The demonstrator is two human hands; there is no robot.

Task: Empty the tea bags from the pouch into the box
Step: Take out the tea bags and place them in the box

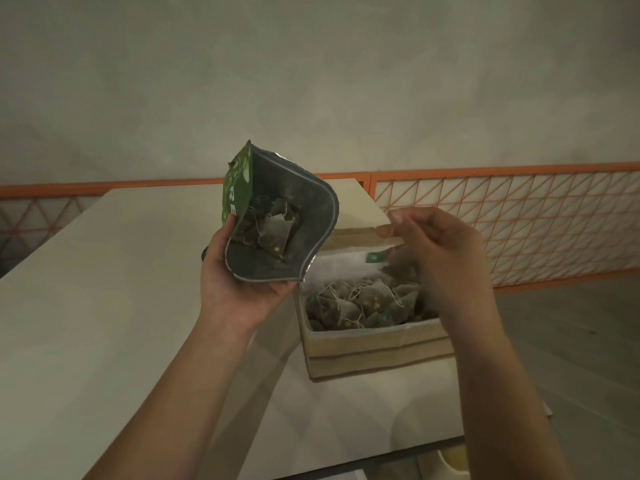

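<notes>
Mid-transfer: left grip [242, 271] clasping open green pouch [277, 216], right grip [440, 258] pinching box [374, 344] flap; next, likely tipping remaining tea bags [273, 226] in.

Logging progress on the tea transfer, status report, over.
Left hand grips green foil pouch, mouth open, tea bags inside. Right hand pinches cardboard box lid flap. Box part filled. Nothing blocking.
</notes>
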